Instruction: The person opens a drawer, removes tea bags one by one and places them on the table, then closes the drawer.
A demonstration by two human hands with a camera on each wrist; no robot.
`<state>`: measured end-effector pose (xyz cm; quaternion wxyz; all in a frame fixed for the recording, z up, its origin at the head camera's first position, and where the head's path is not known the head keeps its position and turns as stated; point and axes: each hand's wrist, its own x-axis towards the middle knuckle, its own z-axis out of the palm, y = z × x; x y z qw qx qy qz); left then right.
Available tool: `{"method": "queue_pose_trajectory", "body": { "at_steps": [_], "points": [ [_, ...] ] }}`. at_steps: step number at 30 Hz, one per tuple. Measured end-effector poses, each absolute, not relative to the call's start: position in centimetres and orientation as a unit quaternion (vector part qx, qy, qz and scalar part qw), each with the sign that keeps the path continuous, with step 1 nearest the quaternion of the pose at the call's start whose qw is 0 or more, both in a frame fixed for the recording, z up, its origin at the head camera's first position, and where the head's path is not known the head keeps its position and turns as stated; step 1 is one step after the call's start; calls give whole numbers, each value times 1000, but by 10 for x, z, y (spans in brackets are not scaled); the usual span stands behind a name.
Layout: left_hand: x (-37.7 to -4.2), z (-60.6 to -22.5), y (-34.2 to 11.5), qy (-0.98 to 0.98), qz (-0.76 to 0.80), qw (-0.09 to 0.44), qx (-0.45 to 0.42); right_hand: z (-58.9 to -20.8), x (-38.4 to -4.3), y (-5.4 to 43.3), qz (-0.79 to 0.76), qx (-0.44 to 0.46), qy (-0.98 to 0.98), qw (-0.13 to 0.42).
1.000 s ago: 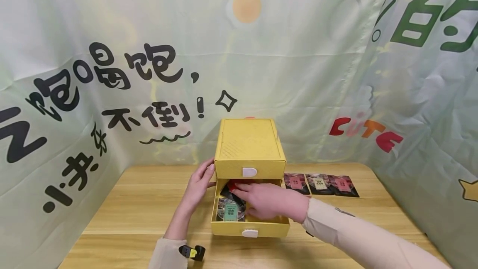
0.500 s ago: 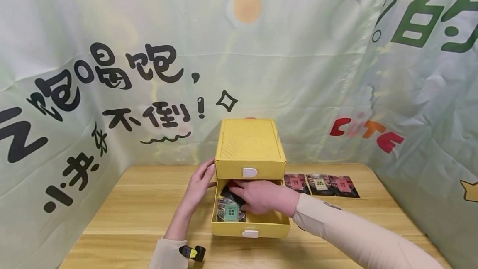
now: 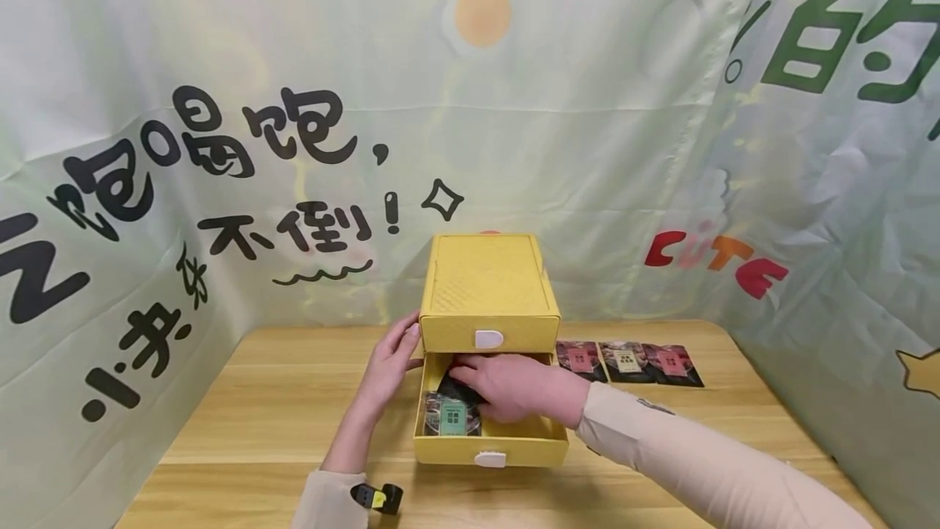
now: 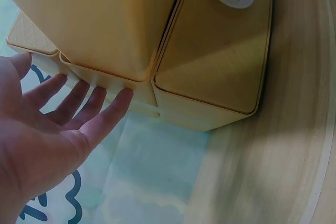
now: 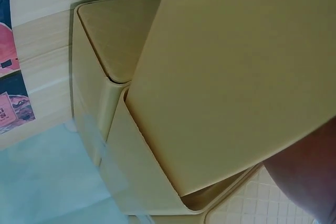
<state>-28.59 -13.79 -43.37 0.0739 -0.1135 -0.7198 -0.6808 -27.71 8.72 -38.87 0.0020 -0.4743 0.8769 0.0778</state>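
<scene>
A yellow two-drawer box [image 3: 488, 272] stands on the table with its lower drawer [image 3: 525, 453] pulled out. My left hand [image 3: 389, 366] rests on the box's left side; in the left wrist view its fingertips [image 4: 122, 98] touch the yellow wall, fingers spread. My right hand [image 3: 514, 388] reaches into the drawer, its fingers over a dark flat packet [image 3: 457, 388]. The fingertips are partly hidden, so I cannot tell whether they pinch the packet. A packet with a green label [image 3: 453, 416] lies at the drawer's front left. The right wrist view shows little of that hand.
Three flat packets lie in a row right of the box: one pink-labelled packet [image 3: 580, 359], one cream-labelled packet [image 3: 627, 361] and another pink-labelled packet [image 3: 671, 363]. The upper drawer [image 3: 489, 335] is pushed in. A printed cloth [image 3: 573, 145] hangs behind the wooden table [image 3: 242, 431].
My right hand has shifted slightly left and deeper into the drawer. The red part of the dark packet is now covered. My left hand has stayed on the box.
</scene>
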Motion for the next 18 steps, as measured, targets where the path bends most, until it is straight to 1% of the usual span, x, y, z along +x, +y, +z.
{"method": "queue_pose_trajectory", "body": {
  "at_steps": [11, 18],
  "points": [
    [-286, -434, -139, -721, -679, 73, -116, -387, -273, 92, 59, -458, 887, 22],
    [-285, -433, -139, -720, -681, 70, -117, -389, -272, 99, 30, -467, 884, 2]
  ]
}}
